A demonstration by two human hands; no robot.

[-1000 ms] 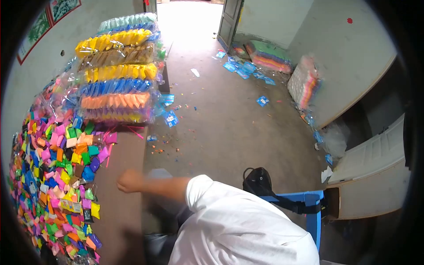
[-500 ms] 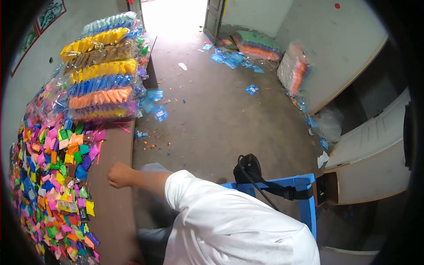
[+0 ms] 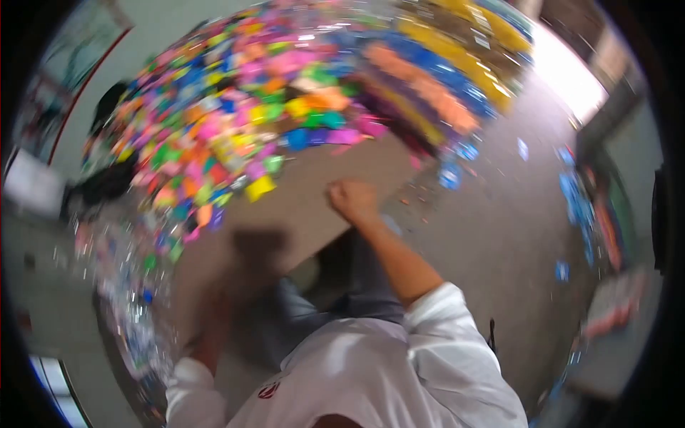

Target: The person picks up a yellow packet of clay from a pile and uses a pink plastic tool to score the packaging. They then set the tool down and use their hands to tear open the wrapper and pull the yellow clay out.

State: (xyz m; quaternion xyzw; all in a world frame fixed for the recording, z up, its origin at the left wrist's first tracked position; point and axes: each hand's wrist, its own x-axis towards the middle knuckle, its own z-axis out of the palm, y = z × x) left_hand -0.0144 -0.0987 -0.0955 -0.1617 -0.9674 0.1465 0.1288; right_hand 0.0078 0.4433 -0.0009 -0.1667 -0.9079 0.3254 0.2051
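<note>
My right hand (image 3: 352,200) is curled into a fist at the near edge of the brown table (image 3: 300,196), with no object showing in it. My left hand (image 3: 216,298) is low on the left, over the table's near left part, dark and smeared by motion; its fingers cannot be made out. Beyond both hands spreads a big heap of small packets (image 3: 235,107) in many colours, pink, yellow, green, blue and orange among them. A yellow packet (image 3: 260,187) lies at the heap's near edge.
Stacked clear bags of packets (image 3: 435,78) stand at the table's far right end. Crumpled clear plastic (image 3: 132,285) lies at the left. Blue wrappers (image 3: 449,174) are scattered on the floor (image 3: 492,235). A bright doorway (image 3: 567,68) is at the upper right.
My view has swung left toward the table and is blurred. The heap now fills the upper left, and my left arm has come into view. My right hand stays in a fist at the table edge.
</note>
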